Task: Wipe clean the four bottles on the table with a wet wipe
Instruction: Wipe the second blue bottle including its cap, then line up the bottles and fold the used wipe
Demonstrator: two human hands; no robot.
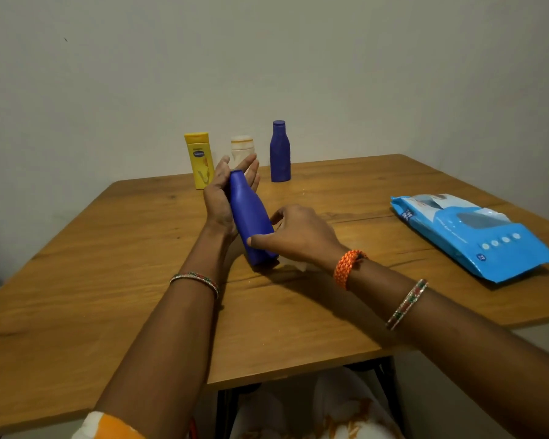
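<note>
A blue bottle (249, 217) leans tilted at mid-table, its base on the wood and its top pointing away from me. My left hand (224, 191) props it from the left, palm against the neck and fingers spread. My right hand (298, 232) grips the bottle's lower body, thumb across the front. A scrap of white wet wipe (295, 264) shows under that hand. At the back stand a yellow bottle (199, 160), a white bottle (242, 148) partly hidden behind my left fingers, and a dark blue bottle (280, 152).
A blue pack of wet wipes (476, 232) lies flat at the right of the wooden table (108, 248), its flap peeled back. A pale wall rises right behind the bottles. The table's near edge runs just above my lap.
</note>
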